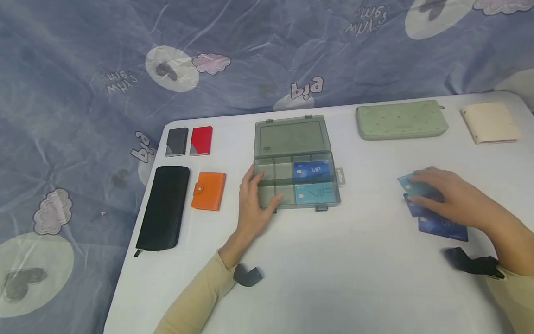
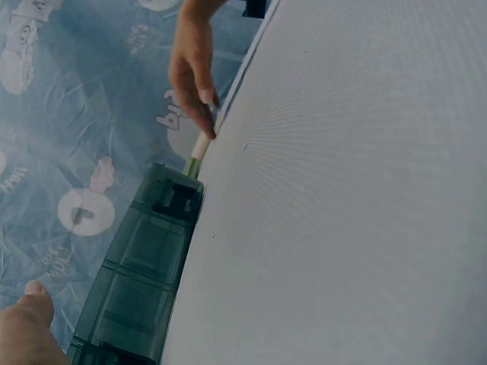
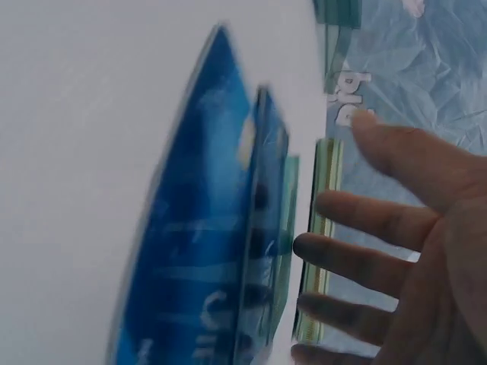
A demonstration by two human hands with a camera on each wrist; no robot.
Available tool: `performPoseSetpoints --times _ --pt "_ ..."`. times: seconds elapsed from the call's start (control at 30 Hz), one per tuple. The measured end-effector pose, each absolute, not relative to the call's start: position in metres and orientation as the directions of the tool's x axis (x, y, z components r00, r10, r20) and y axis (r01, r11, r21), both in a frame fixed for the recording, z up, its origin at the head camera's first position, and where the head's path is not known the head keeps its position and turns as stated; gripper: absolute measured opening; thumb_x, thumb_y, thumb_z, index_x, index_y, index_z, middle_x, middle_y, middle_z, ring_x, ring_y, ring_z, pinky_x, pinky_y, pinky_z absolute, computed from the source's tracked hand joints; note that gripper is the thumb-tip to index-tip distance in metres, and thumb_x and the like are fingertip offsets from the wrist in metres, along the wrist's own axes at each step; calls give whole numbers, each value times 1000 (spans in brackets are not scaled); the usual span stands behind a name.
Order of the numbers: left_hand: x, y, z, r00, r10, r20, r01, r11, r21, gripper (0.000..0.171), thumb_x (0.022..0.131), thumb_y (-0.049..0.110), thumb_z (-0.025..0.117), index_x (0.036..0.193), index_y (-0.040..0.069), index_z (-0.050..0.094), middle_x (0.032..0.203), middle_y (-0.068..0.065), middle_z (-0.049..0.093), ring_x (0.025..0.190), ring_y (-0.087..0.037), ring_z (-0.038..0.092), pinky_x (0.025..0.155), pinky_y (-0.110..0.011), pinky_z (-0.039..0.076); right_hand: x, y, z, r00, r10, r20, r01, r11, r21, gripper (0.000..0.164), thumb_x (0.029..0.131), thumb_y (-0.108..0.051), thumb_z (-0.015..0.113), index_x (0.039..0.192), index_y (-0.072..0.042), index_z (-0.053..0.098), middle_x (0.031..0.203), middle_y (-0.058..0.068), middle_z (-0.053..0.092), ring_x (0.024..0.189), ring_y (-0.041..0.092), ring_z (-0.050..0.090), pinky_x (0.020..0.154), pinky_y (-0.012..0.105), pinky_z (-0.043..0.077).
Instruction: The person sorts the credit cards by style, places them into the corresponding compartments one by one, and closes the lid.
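A grey-green translucent plastic compartment box (image 1: 283, 195) lies with its lid (image 1: 292, 135) folded back. Two VIP cards sit in its right compartments: a dark blue card (image 1: 311, 170) behind and a teal card (image 1: 314, 193) in front. My left hand (image 1: 255, 204) rests at the box's left edge, fingers along that side and thumb over the front left corner. Over on the right, my right hand (image 1: 452, 195) is above a loose group of cards: a teal card (image 1: 410, 184) and two dark blue cards (image 1: 442, 228). In the right wrist view its fingers (image 3: 373, 262) are spread; whether they touch a card is unclear.
Left of the box lie a black card holder (image 1: 177, 141), a red card holder (image 1: 201, 140), an orange snap wallet (image 1: 209, 190) and a long black wallet (image 1: 163, 208). A green wallet (image 1: 401, 119) and a cream wallet (image 1: 491, 123) lie at the back right of the white table (image 1: 350, 278).
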State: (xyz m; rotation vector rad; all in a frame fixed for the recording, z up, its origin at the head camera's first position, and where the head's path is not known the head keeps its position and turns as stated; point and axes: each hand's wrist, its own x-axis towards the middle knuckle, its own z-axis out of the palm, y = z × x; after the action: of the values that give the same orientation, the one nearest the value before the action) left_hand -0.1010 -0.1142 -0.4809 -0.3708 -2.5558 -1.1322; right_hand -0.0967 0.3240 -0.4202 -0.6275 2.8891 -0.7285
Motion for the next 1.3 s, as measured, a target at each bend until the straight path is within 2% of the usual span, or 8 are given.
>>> performPoseSetpoints --times 0.1,0.17,0.27,0.4,0.6,0.8,1.03,1.3 --pt "-101 -114 -480 -911 106 398 367 649 666 73 86 58 52 136 7 39 152 -12 20 137 -23 23 105 -49 29 -95 326 -419 -919 -381 -100 -291 828 -480 58 81 -25 72 128 3 50 139 28 38 134 48 20 107 60 16" --pt "-101 -114 -479 -911 105 398 367 647 668 72 86 56 52 137 7 39 151 -12 21 138 -22 23 105 -50 28 -95 321 -417 -914 -377 -152 -264 834 -484 62 83 -29 69 131 4 48 145 30 28 137 49 11 107 62 11" --pt "-101 -114 -479 -912 104 398 367 643 673 71 86 55 54 137 8 38 151 -13 21 138 -22 22 106 -51 27 -98 306 -413 -903 -397 -164 -282 836 -470 64 84 -33 68 132 2 47 146 27 28 135 49 17 107 61 14" --pt "-101 -114 -480 -911 105 398 367 643 672 71 86 54 54 137 7 38 152 -11 20 137 -22 23 105 -51 28 -105 285 -412 -867 -485 -112 -391 804 -449 59 84 -33 68 131 -2 51 143 22 38 130 45 31 102 57 26" --pt "-101 -114 -483 -916 105 386 359 643 677 72 86 57 53 138 10 37 153 -9 19 136 -21 24 104 -49 29 -124 276 -415 -841 -541 -29 -485 776 -404 48 79 -14 73 123 -6 58 133 18 50 121 39 41 95 53 34" --pt "-101 -114 -481 -912 106 396 365 648 668 72 86 56 53 138 10 37 152 -11 20 136 -22 24 104 -50 29 -137 285 -413 -818 -572 -62 -513 773 -373 55 72 5 67 124 -7 58 133 19 48 121 39 40 97 54 33" --pt "-100 -115 -481 -911 98 401 364 648 669 72 86 56 53 137 8 38 151 -12 21 137 -23 23 104 -51 29 -149 286 -415 -792 -611 -7 -584 760 -286 54 65 -12 82 116 -10 63 113 10 55 102 29 51 86 48 43" --pt "-100 -114 -481 -911 105 399 367 646 670 72 86 56 52 136 7 39 152 -11 20 137 -23 24 104 -50 29 -149 269 -417 -842 -538 -38 -504 810 -300 52 67 -30 82 107 -4 62 100 6 55 90 21 51 82 41 44"
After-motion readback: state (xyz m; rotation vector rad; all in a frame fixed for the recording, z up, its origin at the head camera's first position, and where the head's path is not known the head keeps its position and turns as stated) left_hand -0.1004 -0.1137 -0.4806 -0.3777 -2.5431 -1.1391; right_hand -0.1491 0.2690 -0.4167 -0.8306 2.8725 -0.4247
